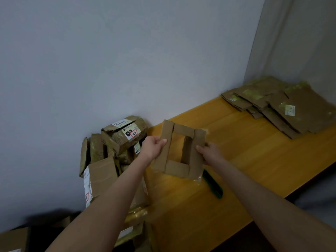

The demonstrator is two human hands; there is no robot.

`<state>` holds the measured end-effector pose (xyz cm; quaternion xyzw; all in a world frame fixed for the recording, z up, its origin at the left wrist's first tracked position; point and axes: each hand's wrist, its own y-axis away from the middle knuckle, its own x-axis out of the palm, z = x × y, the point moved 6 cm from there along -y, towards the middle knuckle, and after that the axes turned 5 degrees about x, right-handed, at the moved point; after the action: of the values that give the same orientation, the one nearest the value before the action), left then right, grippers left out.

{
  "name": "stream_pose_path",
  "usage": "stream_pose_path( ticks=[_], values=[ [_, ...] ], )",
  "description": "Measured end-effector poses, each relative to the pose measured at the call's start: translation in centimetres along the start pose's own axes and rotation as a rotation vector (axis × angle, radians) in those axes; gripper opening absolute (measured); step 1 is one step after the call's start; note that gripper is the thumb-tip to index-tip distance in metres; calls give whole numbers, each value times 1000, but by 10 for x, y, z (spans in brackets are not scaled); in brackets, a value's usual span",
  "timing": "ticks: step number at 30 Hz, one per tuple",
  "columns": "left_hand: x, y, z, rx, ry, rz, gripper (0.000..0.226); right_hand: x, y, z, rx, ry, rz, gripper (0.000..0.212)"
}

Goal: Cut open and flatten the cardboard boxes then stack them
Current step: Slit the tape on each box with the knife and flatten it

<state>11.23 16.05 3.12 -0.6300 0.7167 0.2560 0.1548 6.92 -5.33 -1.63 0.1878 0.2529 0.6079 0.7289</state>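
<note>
I hold a small brown cardboard box (179,131) above the wooden table, its flaps folded out and its open inside facing me. My left hand (152,145) grips its left flap and my right hand (209,151) grips its right side. A green utility knife (213,185) lies on the table just below the box, near my right forearm. A stack of flattened boxes (283,106) lies at the far right end of the table, in the corner.
The orange wooden table (245,151) runs along the white wall; its front edge slants down to the right. A pile of unopened, taped and labelled boxes (120,137) sits left of the table against the wall, with more boxes (14,239) at bottom left.
</note>
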Motion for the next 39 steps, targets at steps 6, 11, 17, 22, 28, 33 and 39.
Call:
stream_pose_path(
  ticks=[6,11,17,22,28,33,39],
  values=[
    [14,7,-42,369,-661,43,26,7,15,39,-287,767,-302,103],
    [22,12,-51,473,-849,0,28,16,13,39,-336,798,-285,32],
    [-6,11,15,60,-609,-194,77,-3,7,31,-331,414,-299,27],
    [5,16,61,-274,-118,-80,103,-11,9,27,-330,159,-247,27],
    [6,12,39,-100,-112,3,41,-17,4,15,-143,-157,-188,17],
    [8,19,57,-300,399,140,43,-28,-6,-1,61,-669,-95,21],
    [6,13,69,-402,452,100,92,-19,-4,-8,146,-868,112,37]
  ],
)
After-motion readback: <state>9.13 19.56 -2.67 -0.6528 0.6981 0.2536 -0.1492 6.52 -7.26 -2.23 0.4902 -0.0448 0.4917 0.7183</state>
